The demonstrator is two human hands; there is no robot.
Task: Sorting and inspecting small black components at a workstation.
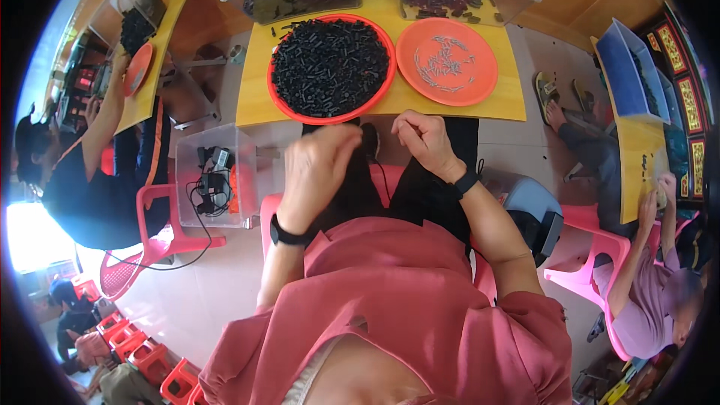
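My left hand (321, 169), slightly blurred, hovers over my lap just below the red basin. Its fingers are bent together, and whatever they may hold is hidden. Close to the table's front edge, my right hand (426, 142) is closed with thumb and forefinger pinched; nothing nameable shows in it. The red basin (271, 97) on the yellow table (499, 101) is heaped with small black cylindrical pieces (330, 67). To its right lies an orange plate (480, 82) with small thin silvery pins (446, 60) scattered on it.
Two clear bins (307, 4) (472, 7) of black parts stand at the table's back. A clear box (217, 180) with cables and adapters is at my left. Co-workers sit at tables on both sides, on pink chairs (161, 244). A blue tray (630, 67) stands far right.
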